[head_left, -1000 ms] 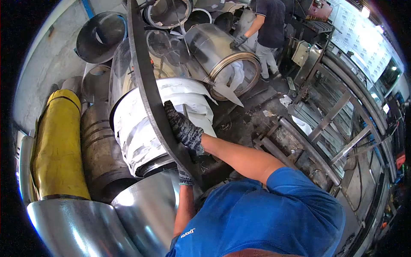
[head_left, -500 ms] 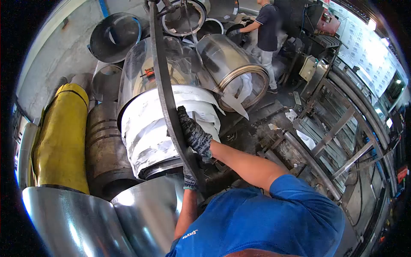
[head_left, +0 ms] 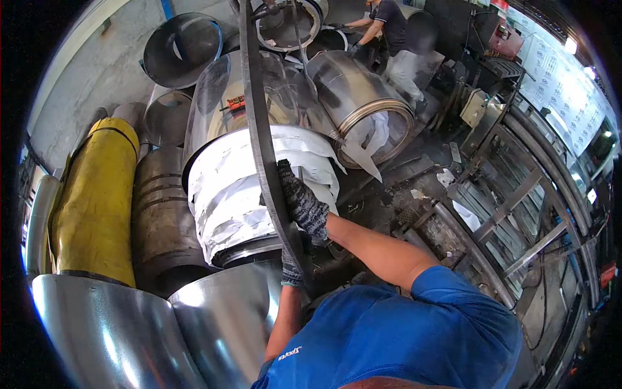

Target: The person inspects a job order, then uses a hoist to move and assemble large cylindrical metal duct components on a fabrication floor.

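The metal bar (head_left: pixel 256 97) has the right hand (head_left: pixel 304 209) curled round it; I can't tell how the left hand (head_left: pixel 291 270) grips. That other worker (head_left: pixel 390 27) bends lower now.

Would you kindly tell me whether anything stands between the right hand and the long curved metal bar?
Nothing visible does, apart from the knitted glove it wears: the right hand is against the metal bar.

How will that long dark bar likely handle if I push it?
The bar is probably stiff: it shows no kinks. It may be heavy, as it looks like thick metal. Its long upper part could swing, since the left hand and right hand sit near its lower end.
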Motion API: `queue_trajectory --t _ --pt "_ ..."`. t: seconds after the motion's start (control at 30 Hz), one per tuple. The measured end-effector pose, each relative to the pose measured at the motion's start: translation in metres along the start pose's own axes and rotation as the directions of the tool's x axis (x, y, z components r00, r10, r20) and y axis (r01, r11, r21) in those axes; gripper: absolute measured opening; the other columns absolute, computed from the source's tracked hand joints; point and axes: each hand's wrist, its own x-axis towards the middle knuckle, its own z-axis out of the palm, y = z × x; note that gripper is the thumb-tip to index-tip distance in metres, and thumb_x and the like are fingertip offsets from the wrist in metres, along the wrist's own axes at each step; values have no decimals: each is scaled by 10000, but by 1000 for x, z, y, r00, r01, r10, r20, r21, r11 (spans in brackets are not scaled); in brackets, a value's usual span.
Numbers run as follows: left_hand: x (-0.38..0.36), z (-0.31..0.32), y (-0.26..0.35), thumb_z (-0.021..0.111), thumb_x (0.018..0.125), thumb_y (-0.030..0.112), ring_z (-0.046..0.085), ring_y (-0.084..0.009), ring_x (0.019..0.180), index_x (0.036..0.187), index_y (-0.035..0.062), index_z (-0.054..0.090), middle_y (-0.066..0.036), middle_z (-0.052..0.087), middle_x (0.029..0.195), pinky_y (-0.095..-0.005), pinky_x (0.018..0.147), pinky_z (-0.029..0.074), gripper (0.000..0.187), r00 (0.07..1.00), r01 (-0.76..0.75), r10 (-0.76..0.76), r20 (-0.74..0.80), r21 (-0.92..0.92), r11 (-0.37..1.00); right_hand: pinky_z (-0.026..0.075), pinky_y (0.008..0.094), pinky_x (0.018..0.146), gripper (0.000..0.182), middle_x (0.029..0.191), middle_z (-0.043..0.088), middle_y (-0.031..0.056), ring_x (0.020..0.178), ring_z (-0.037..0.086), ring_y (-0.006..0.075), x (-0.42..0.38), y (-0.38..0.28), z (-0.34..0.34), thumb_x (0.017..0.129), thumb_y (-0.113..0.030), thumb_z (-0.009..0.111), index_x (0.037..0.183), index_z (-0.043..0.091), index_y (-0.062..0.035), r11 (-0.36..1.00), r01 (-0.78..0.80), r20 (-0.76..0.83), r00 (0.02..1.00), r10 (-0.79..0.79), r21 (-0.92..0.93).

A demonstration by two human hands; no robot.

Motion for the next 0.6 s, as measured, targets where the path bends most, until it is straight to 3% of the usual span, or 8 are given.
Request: queue_trajectory --t 0.03,0.1,0.17,0.23,0.3,0.4,0.53,0.6 --pt "2 -1 4 451 893 39 407 -112 636 847 92 493 13 408 727 -257 550 337 82 1000 2 -2 -2 2 1000 349 290 968 570 1227 539 146 1061 478 219 1 -4 4 1017 -388 238 1364 320 56 973 159 6 987 -160 -166" --pt "3 -4 14 438 920 60 391 -111 635 876 101 502 25 405 726 -253 560 332 88 891 454 -417 180 -313 834 334 294 991 515 1289 490 175 1118 466 233 -6 -15 3 1018 -306 235 1400 225 38 998 28 9 1000 -28 -54" --pt "-1 -2 12 442 921 67 386 -108 642 886 101 507 24 404 732 -250 562 330 82 913 409 -386 136 -292 865 319 299 1014 494 1352 441 203 1176 453 248 -6 -14 1 1020 -225 231 1437 130 20 993 -104 27 994 103 59" --pt "-10 1 -5 445 921 74 381 -105 649 896 101 512 22 403 737 -246 564 328 76 933 359 -347 94 -269 894 307 296 1028 493 1396 383 221 1219 433 250 9 17 -15 1008 -160 225 1450 69 -6 938 164 109 985 -137 -307" --pt "-23 7 -39 450 916 70 381 -101 681 913 93 506 22 403 769 -250 565 331 61 826 563 -462 323 -457 688 309 293 1023 486 1384 398 219 1203 438 240 6 11 -10 1011 -166 225 1449 83 -9 946 164 87 986 -146 -278" --pt "-8 4 3 455 907 65 399 -112 670 903 84 506 27 402 750 -263 556 338 55 967 254 -250 47 -216 943 314 289 1015 477 1370 418 212 1179 448 223 0 2 -6 1016 -177 224 1447 101 -12 960 138 64 990 -126 -243" --pt "-7 3 10 461 876 39 420 -135 654 876 73 515 10 412 716 -274 567 359 63 941 334 -337 33 -265 905 321 293 1009 475 1371 421 202 1159 462 216 -11 -14 0 1018 -188 235 1446 113 -22 987 80 39 996 -75 -139" --pt "-1 -1 17 458 849 23 433 -148 642 846 67 527 -12 431 689 -286 582 379 83 970 220 -223 102 37 975 319 290 1011 477 1374 418 201 1166 460 217 -10 -15 -3 1018 -192 244 1447 119 -26 989 36 36 999 -31 -141"
